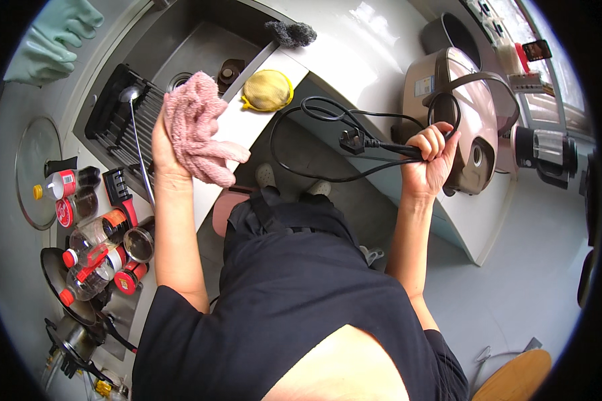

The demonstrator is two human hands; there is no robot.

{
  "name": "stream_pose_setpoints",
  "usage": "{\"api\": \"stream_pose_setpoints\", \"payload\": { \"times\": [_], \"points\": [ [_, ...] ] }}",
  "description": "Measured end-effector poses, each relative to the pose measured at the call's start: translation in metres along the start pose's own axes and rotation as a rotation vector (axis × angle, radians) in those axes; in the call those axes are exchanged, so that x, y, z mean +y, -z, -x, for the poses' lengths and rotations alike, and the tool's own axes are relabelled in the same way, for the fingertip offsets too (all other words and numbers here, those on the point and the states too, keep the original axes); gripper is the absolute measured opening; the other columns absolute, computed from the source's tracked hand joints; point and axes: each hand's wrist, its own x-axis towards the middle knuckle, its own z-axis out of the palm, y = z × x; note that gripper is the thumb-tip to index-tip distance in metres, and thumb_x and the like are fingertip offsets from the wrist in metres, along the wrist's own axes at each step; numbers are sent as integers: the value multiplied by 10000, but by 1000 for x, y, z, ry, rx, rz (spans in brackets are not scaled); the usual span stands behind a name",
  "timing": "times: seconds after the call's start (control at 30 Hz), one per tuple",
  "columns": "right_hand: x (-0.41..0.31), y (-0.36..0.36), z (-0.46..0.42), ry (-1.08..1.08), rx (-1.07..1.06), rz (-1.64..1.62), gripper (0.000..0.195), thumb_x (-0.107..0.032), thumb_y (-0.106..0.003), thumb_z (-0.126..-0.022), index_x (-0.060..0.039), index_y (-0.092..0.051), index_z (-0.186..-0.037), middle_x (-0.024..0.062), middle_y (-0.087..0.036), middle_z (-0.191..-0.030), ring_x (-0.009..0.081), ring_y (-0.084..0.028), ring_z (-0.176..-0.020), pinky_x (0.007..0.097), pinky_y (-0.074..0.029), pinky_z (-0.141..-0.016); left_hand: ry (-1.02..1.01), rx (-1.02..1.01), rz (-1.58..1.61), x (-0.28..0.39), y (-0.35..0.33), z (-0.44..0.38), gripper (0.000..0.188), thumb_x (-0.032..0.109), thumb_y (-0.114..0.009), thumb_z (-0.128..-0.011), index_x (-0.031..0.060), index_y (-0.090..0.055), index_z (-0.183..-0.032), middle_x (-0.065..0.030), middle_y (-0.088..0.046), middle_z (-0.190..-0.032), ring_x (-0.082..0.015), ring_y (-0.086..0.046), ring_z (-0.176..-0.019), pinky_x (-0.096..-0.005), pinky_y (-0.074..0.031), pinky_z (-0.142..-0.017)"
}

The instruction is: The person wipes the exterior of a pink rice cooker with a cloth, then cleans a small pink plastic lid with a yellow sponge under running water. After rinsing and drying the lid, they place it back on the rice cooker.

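Observation:
A crumpled pink cloth (pixel 195 130) fills my left hand (pixel 166 150), which is raised beside the sink and hides part of the counter edge. My right hand (pixel 428 163) grips a looped black power cord (pixel 326 175) in front of the rice cooker (pixel 464 115). The cord's plug (pixel 352 141) dangles to the left of that hand. Loose loops of cord hang over the gap between the counters, and one loop rises above my fingers against the cooker's side. The cooker's curved handle stands up at its right.
The sink (pixel 205 45) holds a drain rack (pixel 115 115) with a metal ladle (pixel 139 135) across it. A yellow scrubbing pad (pixel 268 90) and a dark mesh scrubber (pixel 291 34) lie by its edge. Several bottles (pixel 88 240) crowd the left counter; a blender (pixel 542 150) stands right.

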Motion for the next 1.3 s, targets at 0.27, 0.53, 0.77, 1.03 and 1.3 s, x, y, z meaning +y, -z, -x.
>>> {"api": "stream_pose_setpoints", "payload": {
  "times": [0.27,0.53,0.77,1.03,1.3],
  "points": [
    [3,-12,2,0,-79,58,274,-375,-610,-906,-102,-602,-899,-84,-222,-577,35,-184,-472,209,-173,-435,8,106,-287,-38,-19,-6,696,578,-404,-936,-25,-468,-1280,-144,-609,-1159,-242,-646,-934,-381,-547,-808],
    [68,-50,14,-236,-3,1374,281,-181,-691,-853,-83,-532,-1063,-22,-530,-798,57,-482,-706,198,-391,-604,-71,-182,-1026,-44,-35,6,849,446,-784,-736,10,-377,-1339,-115,-588,-919,-144,-530,-570,-254,-467,-475],
    [102,-35,4,54,-555,1565,285,-178,-687,-839,-48,-541,-1047,71,-596,-947,170,-592,-876,320,-463,-798,133,-431,-1438,-96,-101,-10,590,37,-860,-594,12,-538,-1088,-37,-610,-956,-105,-593,-811,-251,-503,-665],
    [19,-89,55,-137,-542,1464,392,-120,-693,-823,-31,-526,-1167,103,-649,-999,171,-619,-873,301,-488,-769,232,-366,-1078,-108,-108,-15,448,69,-699,-801,-36,-527,-1201,-125,-639,-1032,-179,-623,-924,-310,-504,-825],
    [-147,-170,186,550,-22,1827,477,-82,-756,-738,-59,-568,-1176,-32,-503,-840,45,-426,-708,180,-345,-618,236,-386,-1182,-123,-121,-39,428,-20,-588,-810,-45,-508,-1230,-167,-612,-1165,-227,-610,-1037,-355,-463,-945]
  ]
}}
